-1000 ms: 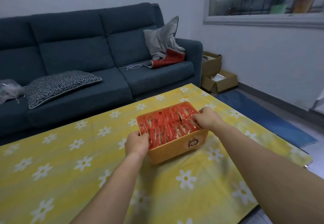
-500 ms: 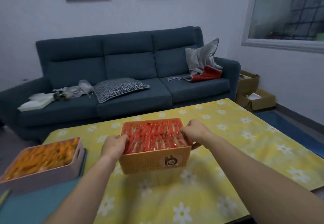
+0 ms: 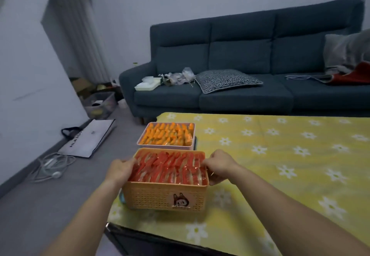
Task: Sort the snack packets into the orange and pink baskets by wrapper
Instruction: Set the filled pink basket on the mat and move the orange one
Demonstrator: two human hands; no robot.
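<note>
An orange woven basket [image 3: 160, 196] with a cartoon sticker sits at the table's left end, packed with red-wrapped snack packets [image 3: 170, 168]. My left hand [image 3: 120, 170] grips its left rim and my right hand [image 3: 219, 165] grips its right rim. Just behind it stands a pink basket [image 3: 166, 146] filled with orange-wrapped snack packets [image 3: 168, 133]. The two baskets are close together, front to back.
A yellow daisy-print cloth [image 3: 280, 155] covers the table. A dark blue sofa [image 3: 240, 55] with a patterned cushion [image 3: 226, 79] stands behind. On the floor at left lie a white bag [image 3: 88, 139], cables [image 3: 52, 165] and a clear bin [image 3: 100, 103].
Both hands have carried the orange basket leftward across the table and it now stands right in front of the pink basket. My view has swung left with it.
</note>
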